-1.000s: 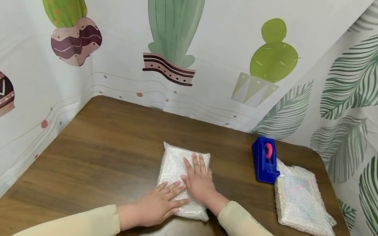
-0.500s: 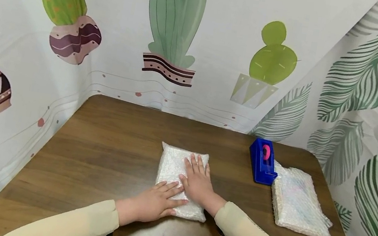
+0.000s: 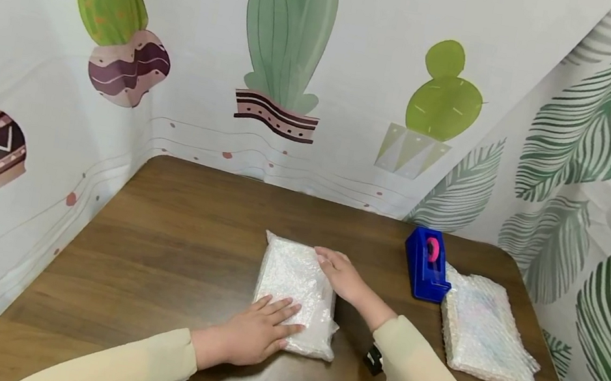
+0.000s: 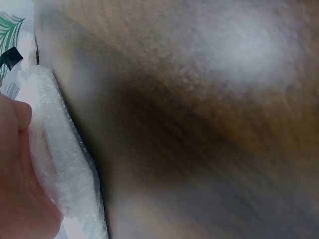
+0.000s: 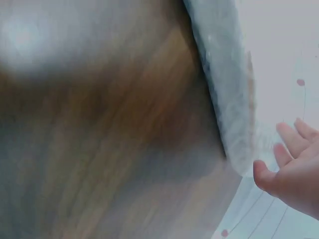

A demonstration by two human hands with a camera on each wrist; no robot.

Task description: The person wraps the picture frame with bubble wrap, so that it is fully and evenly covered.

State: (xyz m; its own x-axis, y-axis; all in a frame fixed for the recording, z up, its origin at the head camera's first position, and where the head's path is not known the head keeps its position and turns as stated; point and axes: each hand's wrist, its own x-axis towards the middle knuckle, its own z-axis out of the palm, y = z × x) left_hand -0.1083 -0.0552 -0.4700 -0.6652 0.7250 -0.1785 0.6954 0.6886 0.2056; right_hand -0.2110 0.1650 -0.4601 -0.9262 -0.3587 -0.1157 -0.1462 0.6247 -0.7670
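A flat rectangular package in bubble wrap [image 3: 290,270] lies on the wooden table [image 3: 184,251]. Across its near part rests my left hand [image 3: 254,337], palm down with straight, spread fingers. My right hand [image 3: 342,277] is at the package's far right corner, its fingertips at the top edge. In the right wrist view, the right hand [image 5: 296,167] has its fingers apart and loosely bent beside the end of the package [image 5: 227,99]; whether they touch it cannot be told. A small flap of wrap sticks out at the lower right side. The left wrist view shows the package's side [image 4: 65,159].
To the right stands a blue tape dispenser [image 3: 425,271] with a pink roll core. Against its front right lies a second bubble-wrapped package [image 3: 486,329], near the table's right edge. Curtains with cactus and leaf prints [image 3: 355,93] hang behind the table.
My right hand has lifted off the middle of the package and moved to its far right corner. The left hand stays on the near part. The package has not visibly moved on the table.
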